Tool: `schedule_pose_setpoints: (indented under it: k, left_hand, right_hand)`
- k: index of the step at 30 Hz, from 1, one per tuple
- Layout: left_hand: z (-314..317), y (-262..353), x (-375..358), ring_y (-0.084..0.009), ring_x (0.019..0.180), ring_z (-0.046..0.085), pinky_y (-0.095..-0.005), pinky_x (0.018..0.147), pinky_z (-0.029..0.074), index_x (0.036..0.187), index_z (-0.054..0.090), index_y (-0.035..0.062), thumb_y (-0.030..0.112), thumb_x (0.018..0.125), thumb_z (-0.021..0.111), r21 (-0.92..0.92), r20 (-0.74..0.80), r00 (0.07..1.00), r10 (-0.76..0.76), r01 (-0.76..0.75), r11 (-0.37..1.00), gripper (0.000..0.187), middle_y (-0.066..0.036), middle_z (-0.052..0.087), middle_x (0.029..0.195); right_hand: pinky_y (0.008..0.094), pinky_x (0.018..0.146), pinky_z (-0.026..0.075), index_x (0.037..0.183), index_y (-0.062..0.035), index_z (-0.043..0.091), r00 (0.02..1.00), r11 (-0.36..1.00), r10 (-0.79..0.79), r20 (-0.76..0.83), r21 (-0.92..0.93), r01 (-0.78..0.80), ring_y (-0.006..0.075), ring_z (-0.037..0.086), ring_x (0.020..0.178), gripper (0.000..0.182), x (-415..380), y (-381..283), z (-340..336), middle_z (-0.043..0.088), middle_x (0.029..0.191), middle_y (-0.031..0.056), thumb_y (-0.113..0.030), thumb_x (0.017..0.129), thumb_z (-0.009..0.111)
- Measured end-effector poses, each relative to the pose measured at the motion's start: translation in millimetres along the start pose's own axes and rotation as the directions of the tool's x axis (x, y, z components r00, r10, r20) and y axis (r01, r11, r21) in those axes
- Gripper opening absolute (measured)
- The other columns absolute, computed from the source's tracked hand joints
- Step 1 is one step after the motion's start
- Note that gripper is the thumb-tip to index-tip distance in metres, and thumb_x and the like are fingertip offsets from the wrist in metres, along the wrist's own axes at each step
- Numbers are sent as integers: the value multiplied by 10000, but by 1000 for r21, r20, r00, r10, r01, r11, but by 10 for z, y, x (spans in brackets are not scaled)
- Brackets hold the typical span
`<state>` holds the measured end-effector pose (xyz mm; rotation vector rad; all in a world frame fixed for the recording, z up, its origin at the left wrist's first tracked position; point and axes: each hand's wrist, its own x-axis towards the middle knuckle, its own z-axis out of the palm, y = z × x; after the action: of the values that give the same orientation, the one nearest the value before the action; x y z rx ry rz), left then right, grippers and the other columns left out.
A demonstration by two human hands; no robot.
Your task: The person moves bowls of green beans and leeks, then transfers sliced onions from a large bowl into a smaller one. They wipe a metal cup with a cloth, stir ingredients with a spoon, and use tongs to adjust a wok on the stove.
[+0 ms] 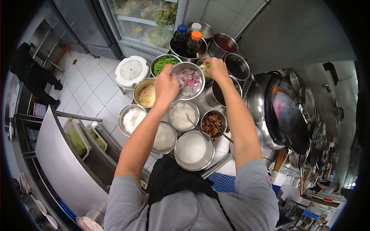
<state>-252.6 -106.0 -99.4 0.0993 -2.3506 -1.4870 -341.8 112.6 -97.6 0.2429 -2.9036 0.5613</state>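
Note:
My left hand (166, 85) grips the rim of a steel bowl (188, 93), tilted toward me above the other pots. Sliced red onion (191, 79) lies inside it. Just right of the bowl, my right hand (216, 69) has its fingers pinched together over a small container, with pale green-white vegetable pieces (204, 67) at the fingertips. Cut green beans (163, 63) fill a pot behind my left hand. Nearer me stand a pot of yellowish crumbs (147, 95), a pot of white granules (183, 115) with a spoon, and a pot of brown chunks (211, 125).
Bottles with blue and orange caps (195, 40) stand at the back among steel pots. A large dark wok (291, 123) is to the right. A glass-door fridge (144, 23) and white lidded tub (133, 71) are behind left. A person in dark clothes (32, 73) is far left.

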Motion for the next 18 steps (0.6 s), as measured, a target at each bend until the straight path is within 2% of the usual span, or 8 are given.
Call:
schedule_pose_setpoints:
  k: [2,4,5,8,12,13,16,18]
  left_hand:
    - [208,-17,1,-448,904,646,-531,819,503,1138,621,25,37,866,557,64,22,996,87,-89,994,280,-232,677,926]
    - [450,-149,0,-443,931,630,-540,812,501,1130,618,37,26,855,561,101,3,983,183,-183,978,282,-212,665,959]
    - [536,-216,8,-428,981,608,-528,797,514,1112,619,52,10,820,590,183,64,976,208,-217,959,296,-199,642,1025]
    - [505,-94,4,-409,985,610,-515,830,505,1135,614,48,-30,811,565,249,186,963,193,-236,939,338,-224,640,1066]
    - [522,-100,-31,-358,987,621,-470,784,558,1240,622,107,-5,764,642,478,371,904,213,-383,791,490,-193,577,1104]
    - [550,-118,-29,-348,1008,624,-465,775,568,1269,628,116,17,762,671,508,391,897,204,-395,766,518,-171,547,1136]
    - [529,-137,-28,-353,1022,618,-423,736,585,1194,651,51,48,811,634,546,388,895,218,-414,728,383,-190,544,1179]
    - [384,-145,-21,-369,946,650,-463,741,567,1197,661,68,83,834,632,474,300,925,232,-355,805,364,-194,595,1112]
  right_hand:
    - [470,810,545,895,-79,755,999,1000,8,-45,-23,-9,411,689,848,128,22,176,48,713,875,216,-120,796,686]
    - [461,831,546,940,-87,765,996,997,82,15,1,-82,401,693,866,177,-51,101,-109,716,885,212,-141,810,658]
    - [460,831,545,937,-85,764,996,995,92,21,23,-92,398,694,867,178,-93,96,-146,716,879,212,-151,812,657]
    - [464,813,543,912,-84,760,994,992,106,21,71,-107,392,694,848,172,-197,152,-149,716,840,199,-196,823,665]
    - [471,790,542,899,-78,753,997,994,56,61,93,-62,398,687,826,183,-388,74,-214,708,816,198,-231,841,670]
    - [422,711,536,925,-74,756,997,996,50,66,72,-54,339,696,745,201,-416,86,-181,706,782,173,-241,848,675]
    - [418,709,536,926,-72,754,998,995,50,30,85,-52,341,693,741,198,-514,22,-230,704,779,174,-234,852,667]
    - [405,706,534,950,-58,744,998,982,65,12,177,-66,326,699,747,199,-678,-6,-391,711,803,172,-211,865,649]
